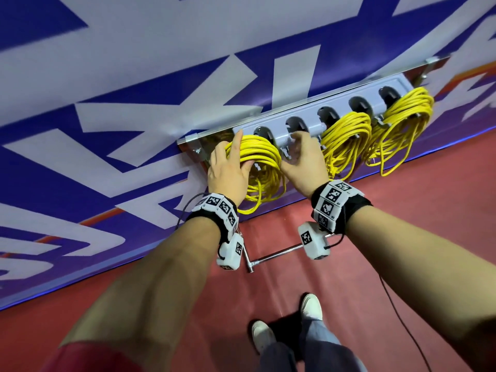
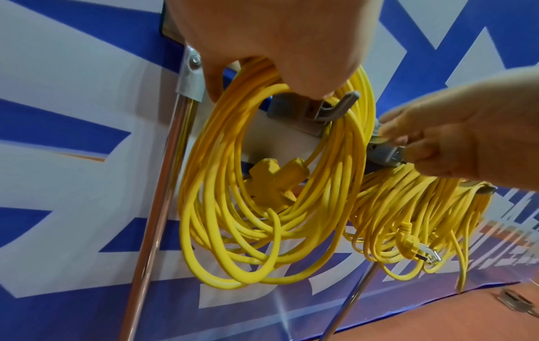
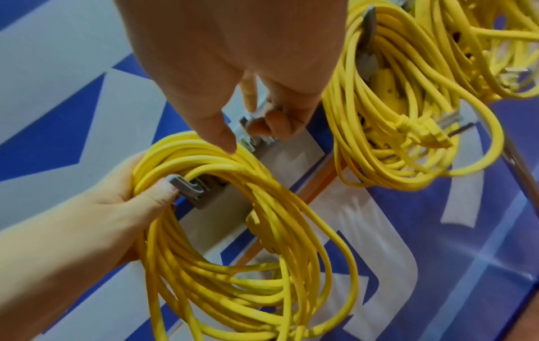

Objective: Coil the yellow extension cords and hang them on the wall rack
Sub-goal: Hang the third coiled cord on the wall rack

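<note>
A grey wall rack (image 1: pixel 311 116) carries three yellow cord coils. My left hand (image 1: pixel 233 162) grips the top of the leftmost coil (image 1: pixel 264 154), which is looped over a grey hook (image 2: pixel 335 108); the thumb presses by the hook tip (image 3: pixel 175 184). The coil's yellow socket block (image 2: pixel 277 182) hangs inside the loops. My right hand (image 1: pixel 298 151) curls its fingers round the neighbouring bare hook (image 2: pixel 385 150), thumb touching the coil. The middle coil (image 1: pixel 346 135) and right coil (image 1: pixel 402 116) hang further right.
The rack sits on a shiny metal frame (image 2: pixel 157 184) against a blue-and-white banner wall. A T-shaped metal bar (image 1: pixel 273 255) lies on the red floor below the hands. My shoes (image 1: pixel 311 307) stand near it. A thin black cable (image 1: pixel 397 304) trails at right.
</note>
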Available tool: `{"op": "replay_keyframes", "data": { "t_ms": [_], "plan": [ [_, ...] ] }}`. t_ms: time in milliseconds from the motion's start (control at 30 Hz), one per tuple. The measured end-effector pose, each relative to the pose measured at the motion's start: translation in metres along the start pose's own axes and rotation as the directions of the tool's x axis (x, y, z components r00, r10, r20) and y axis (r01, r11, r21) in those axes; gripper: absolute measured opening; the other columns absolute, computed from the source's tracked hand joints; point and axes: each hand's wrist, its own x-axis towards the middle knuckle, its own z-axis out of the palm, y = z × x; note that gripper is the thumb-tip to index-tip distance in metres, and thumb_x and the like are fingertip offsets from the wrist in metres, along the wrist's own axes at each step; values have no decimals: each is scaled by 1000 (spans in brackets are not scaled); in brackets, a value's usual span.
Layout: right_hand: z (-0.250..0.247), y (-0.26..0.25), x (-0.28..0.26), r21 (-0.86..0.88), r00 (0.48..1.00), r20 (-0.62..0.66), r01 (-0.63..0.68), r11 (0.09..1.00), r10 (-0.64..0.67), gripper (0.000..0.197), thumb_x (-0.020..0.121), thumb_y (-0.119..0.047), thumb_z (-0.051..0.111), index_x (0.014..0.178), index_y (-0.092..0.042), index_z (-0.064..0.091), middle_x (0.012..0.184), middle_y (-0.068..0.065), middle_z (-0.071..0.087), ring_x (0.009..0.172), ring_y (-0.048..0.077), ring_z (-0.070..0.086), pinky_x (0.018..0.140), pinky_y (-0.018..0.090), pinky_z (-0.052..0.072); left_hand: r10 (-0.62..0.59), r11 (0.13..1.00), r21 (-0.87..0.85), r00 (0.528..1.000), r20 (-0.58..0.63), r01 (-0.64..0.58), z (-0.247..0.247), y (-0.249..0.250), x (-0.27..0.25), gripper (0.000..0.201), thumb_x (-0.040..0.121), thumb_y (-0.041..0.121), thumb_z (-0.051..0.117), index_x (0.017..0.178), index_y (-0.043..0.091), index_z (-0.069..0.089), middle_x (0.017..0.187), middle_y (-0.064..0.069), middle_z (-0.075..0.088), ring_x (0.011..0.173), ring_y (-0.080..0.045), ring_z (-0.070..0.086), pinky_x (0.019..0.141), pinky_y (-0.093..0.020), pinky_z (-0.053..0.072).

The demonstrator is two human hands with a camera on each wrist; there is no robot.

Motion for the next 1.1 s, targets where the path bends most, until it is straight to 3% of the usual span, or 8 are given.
{"op": "replay_keyframes", "data": {
  "t_ms": [133, 267, 367, 467, 633, 800, 1000, 1100],
  "plan": [
    [-5, -29, 2, -89, 974, 92, 217, 972, -209, 65, 80, -25, 73, 140, -21, 48, 126, 9, 49, 111, 27, 55, 94, 38, 47, -49, 995, -84, 999, 21, 50, -11, 4, 7, 61, 90, 35, 64, 145, 31, 37, 133, -4, 43, 124, -28, 41, 99, -45, 43],
    [3, -48, 16, -223, 927, 291, 306, 926, -236, 60, 88, -24, 65, 145, -23, 45, 138, 5, 49, 121, 29, 53, 94, 40, 47, -69, 976, -203, 995, 77, 84, -13, 7, 7, 66, 83, 35, 69, 141, 26, 39, 135, -7, 42, 126, -29, 39, 105, -39, 35],
    [3, -49, 21, -264, 898, 366, 351, 898, -244, 50, 87, -23, 66, 135, -21, 54, 130, 7, 52, 113, 32, 57, 88, 42, 48, -120, 914, -372, 983, 137, 163, -13, 4, 6, 60, 82, 41, 68, 134, 23, 44, 133, -5, 44, 127, -24, 38, 106, -30, 27],
    [2, -47, 23, -279, 890, 387, 363, 889, -242, 46, 84, -24, 70, 127, -21, 55, 124, 7, 50, 103, 36, 60, 83, 43, 49, -86, 928, -350, 986, 141, 131, -15, 0, 6, 48, 90, 34, 64, 133, 21, 46, 131, -6, 47, 124, -26, 41, 105, -33, 30],
    [5, -48, 21, -297, 887, 380, 386, 873, -263, 43, 87, -24, 67, 127, -18, 53, 127, 8, 47, 97, 38, 61, 77, 45, 51, -85, 939, -324, 991, 101, 114, -13, 0, 7, 53, 88, 28, 68, 135, 21, 45, 129, -6, 49, 120, -28, 44, 103, -34, 32],
    [-2, -45, 21, -226, 865, 412, 401, 888, -286, 52, 84, -20, 71, 132, -16, 53, 134, 9, 47, 109, 34, 58, 87, 38, 47, -113, 950, -280, 989, 92, 134, -13, 3, 9, 52, 88, 28, 69, 134, 21, 46, 129, -5, 50, 119, -27, 43, 101, -35, 34],
    [2, -50, 15, -304, 887, 400, 366, 879, -231, 47, 82, -17, 72, 124, -18, 52, 126, 8, 46, 95, 38, 60, 77, 44, 52, -170, 920, -350, 984, 50, 177, -14, 0, 14, 44, 76, 27, 80, 113, 23, 57, 112, 1, 61, 106, -22, 56, 94, -40, 47],
    [0, -46, 15, -249, 897, 374, 343, 906, -237, 44, 82, -18, 73, 123, -18, 57, 124, 7, 49, 100, 33, 59, 82, 35, 48, -200, 914, -352, 979, 45, 203, -15, 3, 14, 42, 72, 28, 83, 106, 25, 58, 106, 2, 63, 98, -19, 59, 88, -37, 50]
  ]
}}
